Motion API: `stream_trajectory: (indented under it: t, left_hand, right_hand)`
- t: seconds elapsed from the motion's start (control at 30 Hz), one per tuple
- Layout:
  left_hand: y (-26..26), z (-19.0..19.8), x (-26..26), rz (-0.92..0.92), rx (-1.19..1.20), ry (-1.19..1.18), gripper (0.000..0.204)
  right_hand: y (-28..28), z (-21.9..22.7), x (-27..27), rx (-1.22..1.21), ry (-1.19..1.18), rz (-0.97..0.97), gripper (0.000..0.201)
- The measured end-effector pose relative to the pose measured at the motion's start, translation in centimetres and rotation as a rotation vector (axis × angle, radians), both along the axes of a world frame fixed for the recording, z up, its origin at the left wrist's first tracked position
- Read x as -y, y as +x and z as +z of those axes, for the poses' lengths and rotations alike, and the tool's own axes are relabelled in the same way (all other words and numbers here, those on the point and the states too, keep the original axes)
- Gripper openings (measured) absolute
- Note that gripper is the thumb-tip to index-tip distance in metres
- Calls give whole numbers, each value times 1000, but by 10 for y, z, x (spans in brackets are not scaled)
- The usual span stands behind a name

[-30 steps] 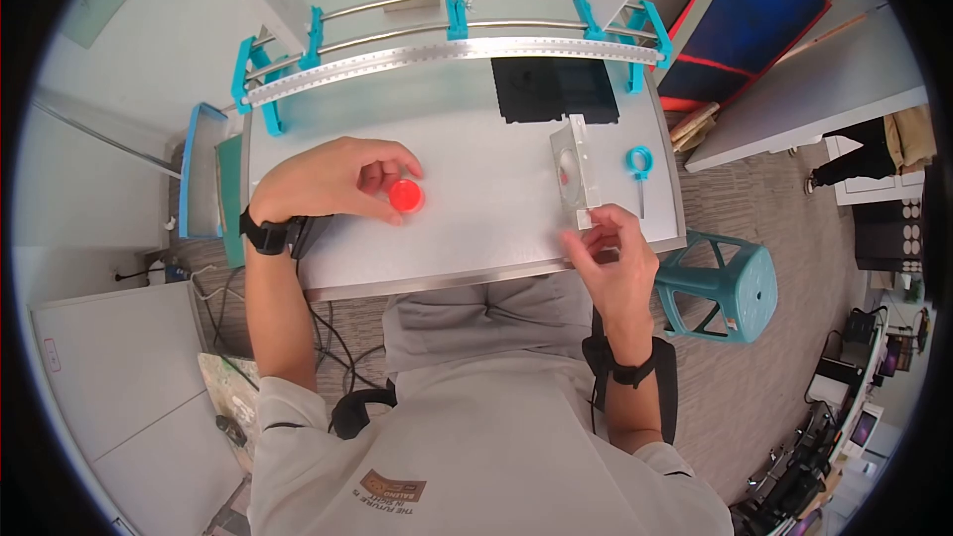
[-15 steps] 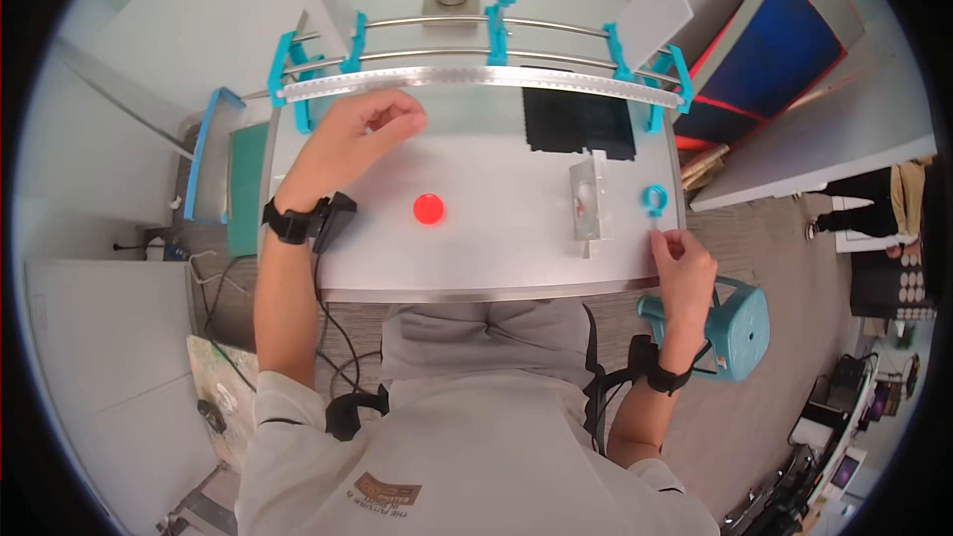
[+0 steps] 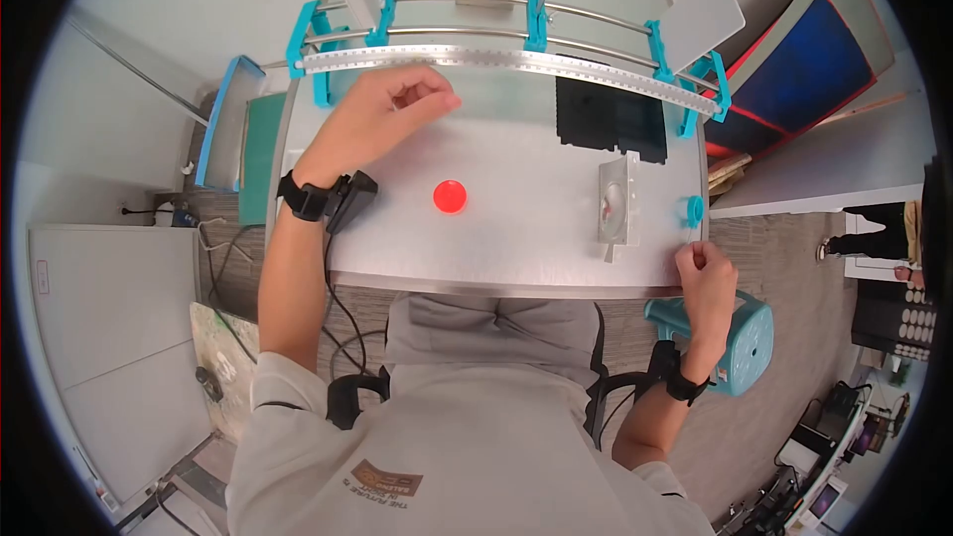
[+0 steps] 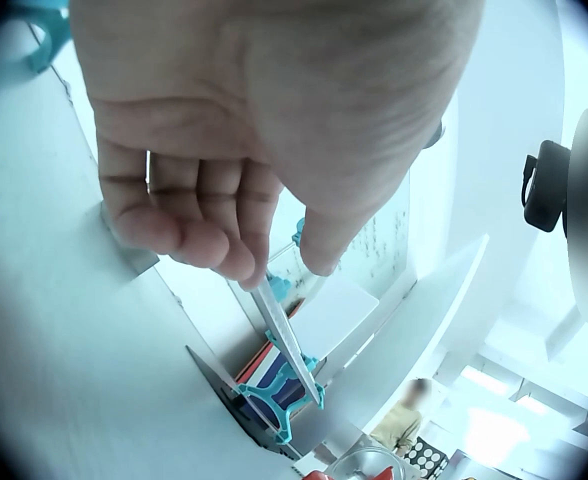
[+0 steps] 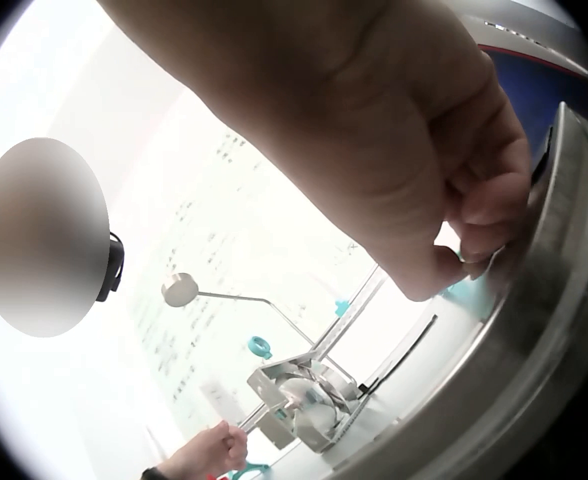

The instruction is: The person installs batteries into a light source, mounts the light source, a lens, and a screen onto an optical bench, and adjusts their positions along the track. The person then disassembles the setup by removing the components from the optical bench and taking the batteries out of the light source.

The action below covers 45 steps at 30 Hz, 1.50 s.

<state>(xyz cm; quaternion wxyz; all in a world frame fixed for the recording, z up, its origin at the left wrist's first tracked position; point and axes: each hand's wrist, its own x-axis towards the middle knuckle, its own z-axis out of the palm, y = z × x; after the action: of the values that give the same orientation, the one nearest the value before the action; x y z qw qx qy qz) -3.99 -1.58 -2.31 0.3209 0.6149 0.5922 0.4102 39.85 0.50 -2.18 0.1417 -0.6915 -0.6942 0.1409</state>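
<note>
My right hand (image 3: 708, 288) is at the table's right edge, thumb and forefinger pinching the thin stem of a teal ring (image 3: 695, 210); in the right wrist view the fingertips of that hand (image 5: 394, 160) meet beside a teal part (image 5: 471, 292). Left of it stands a clear lens in a pale frame (image 3: 613, 203). A red round piece (image 3: 450, 197) lies nearer the table's middle. My left hand (image 3: 372, 124), fingers loosely bent and holding nothing, is just in front of the metal ruler (image 3: 476, 57); its palm (image 4: 264, 110) shows in the left wrist view.
Behind the ruler, metal rails on teal supports (image 3: 536, 20) carry a white panel (image 3: 703, 18) and another at the left. A black sheet (image 3: 611, 119) lies at the back right. A teal stool (image 3: 749, 342) stands past the table's right edge; cables hang at the left.
My left hand has moved from beside the red piece back toward the ruler. My right hand has left the lens frame, moved right and taken the ring's stem.
</note>
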Motion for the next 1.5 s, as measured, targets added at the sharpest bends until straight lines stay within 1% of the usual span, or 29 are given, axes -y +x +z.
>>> stream_trajectory:
  t: [0.07, 0.1, 0.17, 0.2, 0.27, 0.3, 0.37, 0.4, 0.47, 0.53, 0.57, 0.63, 0.67, 0.73, 0.83, 0.93, 1.07, 1.13, 1.17, 1.23, 1.5]
  left_hand:
    - [1, 0, 0, -8, -8, -8, 21]
    - [1, 0, 0, -4, -2, -12, 22]
    - [3, 3, -1, -4, 3, -9, 22]
    - [3, 6, 0, -3, -9, -46, 20]
    - [3, 7, 1, -1, -23, -89, 18]
    - [2, 6, 1, -8, -20, -88, 18]
    - [1, 5, 0, -25, -20, -90, 18]
    - [2, 6, 1, -23, -20, -102, 18]
    - [2, 6, -1, -24, -21, -111, 17]
    - [1, 5, 0, -35, -20, -112, 17]
    - [1, 3, 0, -38, -24, -115, 17]
    - [0, 0, 0, -48, 15, -112, 17]
    - [-1, 0, 0, -49, 14, -113, 17]
    - [-1, 0, -1, -44, 62, -137, 16]
    - [0, 6, 1, -40, 7, -167, 16]
    - [1, 4, 0, -52, -14, -144, 16]
    - [1, 4, 0, -64, -23, -139, 16]
    - [0, 3, 0, -59, 11, -138, 15]
    - [0, 3, 0, -64, 7, -141, 15]
    - [1, 4, 0, -59, -33, -128, 16]
    - [3, 3, 1, -40, -9, -138, 15]
  right_hand:
    - [5, -5, -2, -94, 1, -39, 24]
    - [7, -5, -2, -93, 5, -44, 24]
    - [10, -4, -4, -485, -172, -126, 24]
    - [10, -3, -2, -487, -167, -128, 24]
    - [5, -3, 7, -900, -92, -77, 22]
    - [3, 1, 14, -903, -93, -80, 22]
    - [-13, 22, 35, -1185, -167, 42, 21]
    - [-21, 24, 46, -1315, -185, 137, 21]
    - [-42, 27, 64, -1427, -283, 309, 22]
    - [-65, 32, 73, -1358, -481, 379, 23]
    - [-79, 31, 73, -1362, -481, 376, 23]
    - [-102, 28, 67, -1276, -727, 287, 24]
    - [-106, 22, 64, -1277, -727, 286, 24]
    - [-113, 3, 59, -1331, -875, 171, 23]
    - [-112, -9, 58, -1360, -910, 135, 24]
    - [-110, -9, 58, -1380, -960, 145, 26]
    - [-110, -7, 57, -1377, -999, 118, 26]
    - [-109, -8, 55, -1432, -1081, 120, 25]
    - [-109, -9, 56, -1438, -1080, 116, 25]
    - [-108, -9, 56, -1363, -1131, 138, 25]
    - [-114, 0, 56, -1276, -1096, 165, 27]
